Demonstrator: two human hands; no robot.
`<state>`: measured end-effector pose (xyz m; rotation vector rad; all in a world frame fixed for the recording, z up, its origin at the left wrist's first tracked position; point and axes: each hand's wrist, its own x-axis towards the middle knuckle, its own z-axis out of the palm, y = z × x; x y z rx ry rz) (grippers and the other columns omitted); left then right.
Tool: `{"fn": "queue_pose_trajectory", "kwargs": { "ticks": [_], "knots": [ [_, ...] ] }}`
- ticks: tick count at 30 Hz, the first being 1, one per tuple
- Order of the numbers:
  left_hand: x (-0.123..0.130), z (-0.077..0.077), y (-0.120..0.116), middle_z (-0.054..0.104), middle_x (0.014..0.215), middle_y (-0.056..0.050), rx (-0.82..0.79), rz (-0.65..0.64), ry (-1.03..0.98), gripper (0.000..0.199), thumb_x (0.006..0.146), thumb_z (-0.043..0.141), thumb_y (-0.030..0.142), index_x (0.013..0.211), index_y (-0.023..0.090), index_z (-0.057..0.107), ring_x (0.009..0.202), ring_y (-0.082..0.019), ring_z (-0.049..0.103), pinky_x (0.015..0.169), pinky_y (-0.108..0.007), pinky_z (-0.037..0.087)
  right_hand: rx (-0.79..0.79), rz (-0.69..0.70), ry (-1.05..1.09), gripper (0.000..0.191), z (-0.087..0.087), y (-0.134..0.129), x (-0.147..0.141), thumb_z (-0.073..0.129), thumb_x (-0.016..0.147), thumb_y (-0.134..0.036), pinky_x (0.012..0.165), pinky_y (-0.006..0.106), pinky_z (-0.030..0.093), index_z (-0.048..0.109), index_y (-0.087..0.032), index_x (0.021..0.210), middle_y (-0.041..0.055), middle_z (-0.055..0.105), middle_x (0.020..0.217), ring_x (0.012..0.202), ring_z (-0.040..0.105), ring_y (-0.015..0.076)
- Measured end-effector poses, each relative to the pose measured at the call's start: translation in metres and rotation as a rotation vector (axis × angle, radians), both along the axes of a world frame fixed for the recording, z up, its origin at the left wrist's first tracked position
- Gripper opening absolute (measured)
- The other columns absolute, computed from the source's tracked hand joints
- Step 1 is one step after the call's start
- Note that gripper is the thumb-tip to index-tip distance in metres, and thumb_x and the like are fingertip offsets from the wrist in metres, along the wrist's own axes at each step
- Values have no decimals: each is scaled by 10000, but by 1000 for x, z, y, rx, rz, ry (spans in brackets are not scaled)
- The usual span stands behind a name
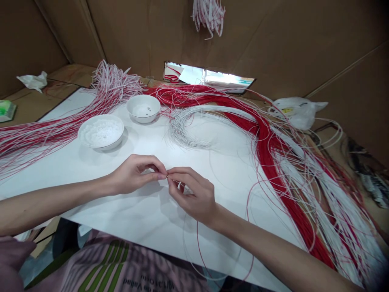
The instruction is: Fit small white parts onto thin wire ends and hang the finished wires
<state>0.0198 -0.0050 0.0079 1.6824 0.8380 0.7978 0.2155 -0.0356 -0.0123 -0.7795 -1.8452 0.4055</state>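
Over the middle of the white board, my left hand (138,173) and my right hand (194,192) meet fingertip to fingertip. Both hands are closed in a pinch. Between the left thumb and forefinger is a tiny thing, too small to name. Thin cords run through my right hand, and a red cord (198,239) and a pale one trail below it over the board's front edge. To the left of my hands stand a white bowl (117,142) of white granules and, behind it, a smaller bowl (142,118) with a few dark specks inside.
A thick bundle of red cords (264,150) and white cords (291,174) curves along the right side. Red cords with white-sleeved ends (114,83) lie at the left. A plastic bag (299,111), a crumpled tissue (35,81) and cardboard walls (273,48) surround the board (133,219).
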Motion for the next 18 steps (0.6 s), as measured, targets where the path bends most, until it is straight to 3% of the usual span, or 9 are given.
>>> {"fn": "queue_pose_trajectory", "kwargs": {
  "ticks": [18],
  "knots": [
    [-2,-3,2,715,878,-72,-52,-32,-45,105,846,693,242,893,150,708,841,-174,660,764,-279,535,15,-12,-12,150,0,0,1,588,820,-60,449,189,514,648,-192,859,46,705,895,593,611,79]
  ]
}}
